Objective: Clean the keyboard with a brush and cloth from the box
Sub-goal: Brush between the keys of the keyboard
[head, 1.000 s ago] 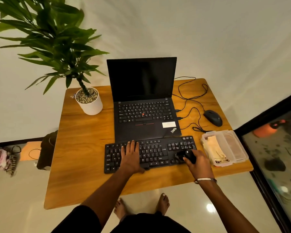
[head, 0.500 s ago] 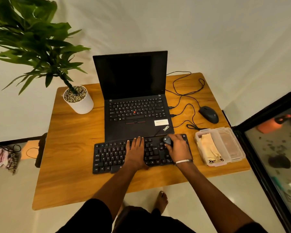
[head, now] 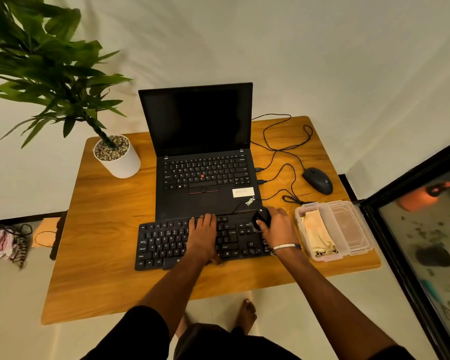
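Observation:
A black external keyboard (head: 164, 242) lies on the wooden table in front of the laptop. My left hand (head: 202, 236) rests flat on the keyboard's middle with straight fingers. My right hand (head: 278, 228) grips a small black brush (head: 262, 217) at the keyboard's upper right corner. To the right stands a clear plastic box (head: 348, 229) with a beige cloth (head: 317, 233) inside it.
An open black laptop (head: 203, 162) sits behind the keyboard. A black mouse (head: 318, 180) with looping cables lies at the right rear. A white potted plant (head: 117, 157) stands at the left rear. The table (head: 102, 242) edge is near my body; a dark glass panel (head: 426, 242) stands at right.
My right hand carried the brush from the keyboard's lower right up to its top right corner. My left hand stayed pressed on the keys. The camera view shifted.

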